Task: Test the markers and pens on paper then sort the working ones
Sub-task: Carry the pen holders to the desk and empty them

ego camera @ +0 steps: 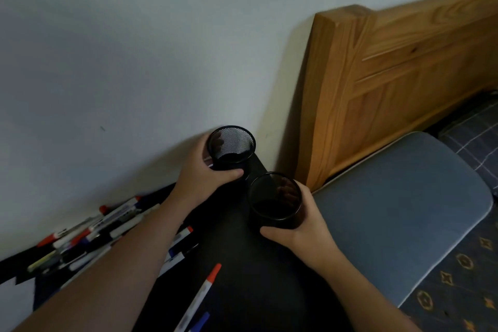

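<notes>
Two black mesh pen cups stand on a black table (pixel 237 264) near the wall. My left hand (pixel 202 178) grips the far cup (pixel 231 147), fingers around its left side, thumb across its front. My right hand (pixel 304 226) wraps the near cup (pixel 275 199) from the right and below. Both cups look empty. A heap of markers and pens (pixel 89 234) with red, blue and black caps lies at the left along the wall. One white marker with a red cap (pixel 202 294) lies alone near the front, with a blue-capped one (pixel 198 322) beside it.
A white wall rises right behind the table. To the right stand a wooden headboard (pixel 390 75) and a grey cushion (pixel 398 210). A patterned dark bedcover (pixel 458 277) lies beyond it. Something white (pixel 16 302) shows at the bottom left corner.
</notes>
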